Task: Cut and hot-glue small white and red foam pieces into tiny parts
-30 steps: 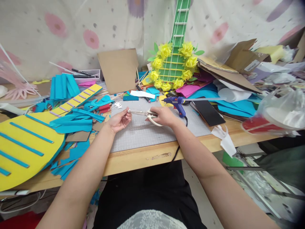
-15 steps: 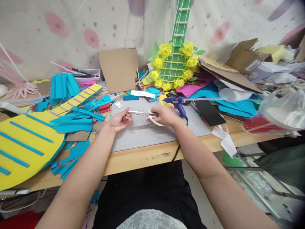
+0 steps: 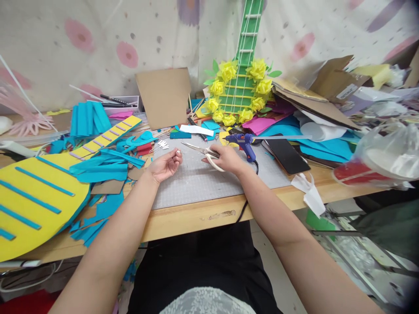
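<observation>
Held in my right hand [image 3: 224,158] is a pair of scissors [image 3: 199,150] with pale handles. Its blades point left and slightly up, parted a little and clear of the other hand. My left hand [image 3: 166,165] is closed in a pinch over the cutting mat, with a tiny white piece [image 3: 178,151] at the fingertips; its exact kind is too small to tell. Beyond that hand lie several short white bits [image 3: 162,144]. Both hands hover above the grey gridded cutting mat [image 3: 196,187].
A blue glue gun [image 3: 244,144] and a black phone [image 3: 288,153] lie on the right. Left is a yellow guitar-shaped cutout [image 3: 42,192] among blue paper scraps [image 3: 104,168]. Behind stands a green guitar with yellow flowers [image 3: 240,93]. A plastic-wrapped red bucket [image 3: 363,170] sits far right.
The scissors' blades have come away from my left fingertips and swung upward, parting slightly. My left hand stays nearly in place, still pinching the small white piece.
</observation>
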